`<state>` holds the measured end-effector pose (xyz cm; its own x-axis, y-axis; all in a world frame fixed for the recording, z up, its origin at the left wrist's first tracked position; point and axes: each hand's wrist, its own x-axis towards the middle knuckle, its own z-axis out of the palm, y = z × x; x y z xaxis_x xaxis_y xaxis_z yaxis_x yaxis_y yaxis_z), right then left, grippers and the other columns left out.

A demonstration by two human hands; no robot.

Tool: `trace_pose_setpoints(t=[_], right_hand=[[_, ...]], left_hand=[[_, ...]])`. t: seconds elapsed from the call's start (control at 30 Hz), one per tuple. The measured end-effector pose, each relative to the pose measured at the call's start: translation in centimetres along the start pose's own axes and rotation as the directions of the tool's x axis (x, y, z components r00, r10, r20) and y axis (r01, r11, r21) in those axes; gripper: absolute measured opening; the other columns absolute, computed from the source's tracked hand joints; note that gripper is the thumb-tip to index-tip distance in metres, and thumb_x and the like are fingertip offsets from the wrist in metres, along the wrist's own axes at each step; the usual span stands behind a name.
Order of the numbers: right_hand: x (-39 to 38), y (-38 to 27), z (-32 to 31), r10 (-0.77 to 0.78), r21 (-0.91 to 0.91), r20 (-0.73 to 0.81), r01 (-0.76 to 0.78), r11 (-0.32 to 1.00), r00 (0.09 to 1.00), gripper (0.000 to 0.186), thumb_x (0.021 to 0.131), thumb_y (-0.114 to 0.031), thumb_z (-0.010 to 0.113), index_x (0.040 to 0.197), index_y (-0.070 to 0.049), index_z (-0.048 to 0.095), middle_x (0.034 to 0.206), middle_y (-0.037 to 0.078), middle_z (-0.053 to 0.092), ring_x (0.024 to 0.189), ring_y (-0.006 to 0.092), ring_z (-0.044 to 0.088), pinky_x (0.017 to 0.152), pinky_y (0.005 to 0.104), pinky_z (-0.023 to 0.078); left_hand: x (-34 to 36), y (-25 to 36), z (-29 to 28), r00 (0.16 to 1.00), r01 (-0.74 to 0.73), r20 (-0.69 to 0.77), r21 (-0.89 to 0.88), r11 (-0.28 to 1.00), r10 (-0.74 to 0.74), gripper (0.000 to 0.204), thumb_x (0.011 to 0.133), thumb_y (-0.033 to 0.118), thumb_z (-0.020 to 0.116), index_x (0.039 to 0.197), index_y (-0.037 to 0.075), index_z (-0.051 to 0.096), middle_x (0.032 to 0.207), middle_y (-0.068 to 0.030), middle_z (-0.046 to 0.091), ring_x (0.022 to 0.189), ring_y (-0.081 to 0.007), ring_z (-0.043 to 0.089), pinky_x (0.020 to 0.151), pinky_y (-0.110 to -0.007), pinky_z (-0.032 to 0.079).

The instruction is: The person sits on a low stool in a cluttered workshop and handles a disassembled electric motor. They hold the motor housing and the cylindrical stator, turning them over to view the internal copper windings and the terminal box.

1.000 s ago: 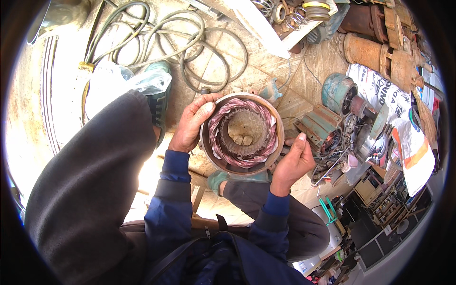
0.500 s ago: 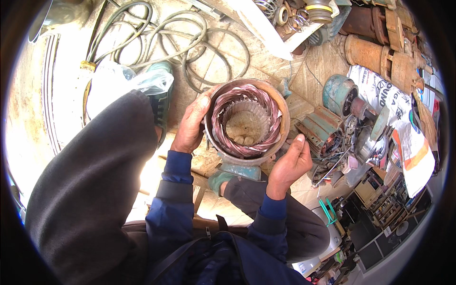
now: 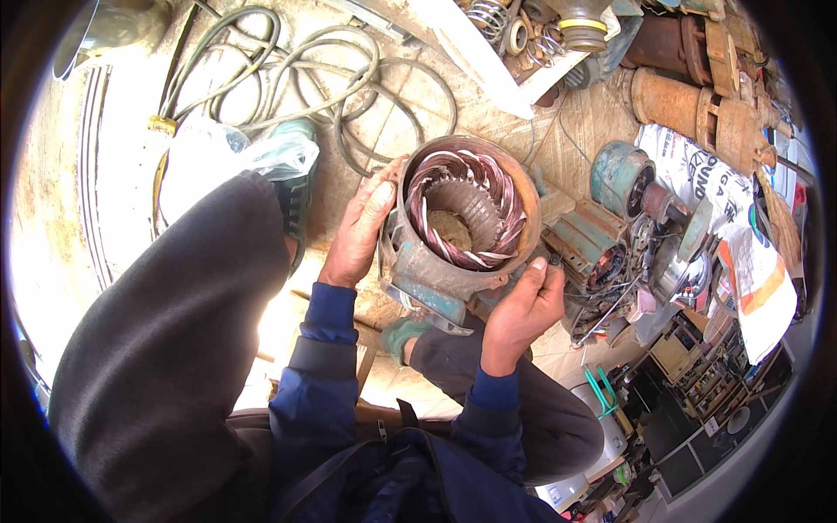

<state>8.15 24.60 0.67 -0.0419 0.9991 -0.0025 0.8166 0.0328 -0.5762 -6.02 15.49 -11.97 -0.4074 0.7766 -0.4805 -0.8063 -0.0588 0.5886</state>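
A round electric motor housing [image 3: 429, 275], worn metal with blue-green paint on its lower side, is tilted between my hands. Inside its rim runs a ring of reddish copper windings [image 3: 504, 196] with white strips, around a hollow slotted core [image 3: 466, 196]. My left hand [image 3: 357, 231] grips the housing's left wall, its fingers partly hidden behind it. By the lower right rim, my right hand [image 3: 521, 318] is closed in a pinch. A small dark thing shows at its fingertips, too small to name.
Coiled hose [image 3: 379, 65] lies on the far floor beside a clear plastic bag [image 3: 283, 157]. At right are a finned green motor body [image 3: 580, 235], a blue motor part [image 3: 621, 174], rusty motor casings [image 3: 667, 100] and a white printed sack [image 3: 689, 161]. A white tray [image 3: 475, 52] holds springs.
The motor housing has tipped so its opening faces more to the right, and its blue-green lower side shows more. My left hand has shifted slightly right; my right hand moved slightly nearer me.
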Motion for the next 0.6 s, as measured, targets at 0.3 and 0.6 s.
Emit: trace_pose_setpoints(t=[0.3, 0.6], right_hand=[[-1.2, -1.2, 0.3, -0.105, -0.155, 0.012, 0.106, 0.982, 0.994, 0.024, 0.106, -0.015, 0.056, 0.090, 0.002, 0.055, 0.077, 0.010, 0.057, 0.072, 0.0203, 0.051, 0.070, 0.0355, 0.046], [-1.0, -0.9, -0.3, -0.016, -0.168, 0.041, 0.022, 0.986, 0.999, 0.017, 0.102, -0.011, 0.057, 0.094, 0.003, 0.057, 0.081, 0.021, 0.059, 0.074, 0.0407, 0.058, 0.068, 0.0475, 0.045]], left_hand=[[0.0, 1.1, 0.5, 1.000, 0.013, -0.010, 0.022, 1.000, -0.012, 0.061, 0.110, 0.031, 0.050, 0.156, -0.006, 0.037, 0.153, -0.0126, 0.049, 0.141, -0.0183, 0.045, 0.120, -0.032, 0.031], [0.0, 2.0, 1.0, 0.999, 0.047, -0.002, 0.133, 0.990, -0.048, 0.062, 0.109, 0.031, 0.053, 0.155, -0.007, 0.039, 0.143, -0.0101, 0.057, 0.130, -0.0151, 0.051, 0.115, -0.029, 0.035]])
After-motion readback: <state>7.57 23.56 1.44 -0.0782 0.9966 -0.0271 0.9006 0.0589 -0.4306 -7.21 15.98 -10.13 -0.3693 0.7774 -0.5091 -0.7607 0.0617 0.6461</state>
